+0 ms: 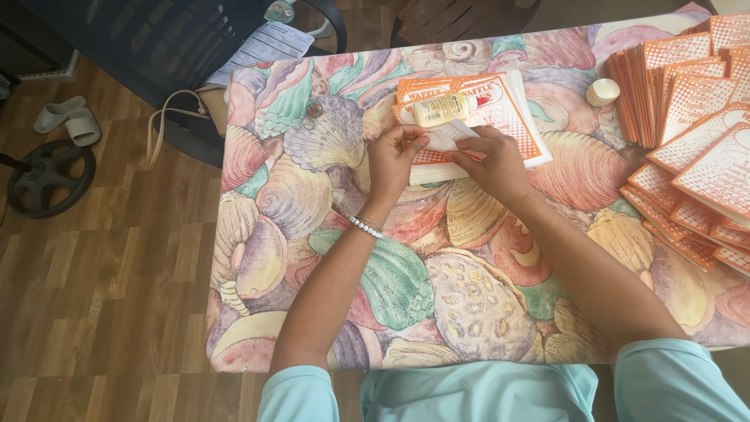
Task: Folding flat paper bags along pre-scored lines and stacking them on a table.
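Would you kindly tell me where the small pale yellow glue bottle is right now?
The small pale yellow glue bottle lies on its side atop the stack of orange-and-white printed sheets, just beyond both hands, at the table's far middle.

My left hand (394,156) and right hand (491,162) meet over a stack of paper sleeves (500,117) lying on the table (328,234) ahead of me. A small bottle (443,109) lies on that stack, just beyond my fingers. A round cap (602,91) sits right of the stack. Further right, piles of sleeves (687,125) spread along the table's edge. Left of the table, slippers (69,119) lie on the floor (117,312).
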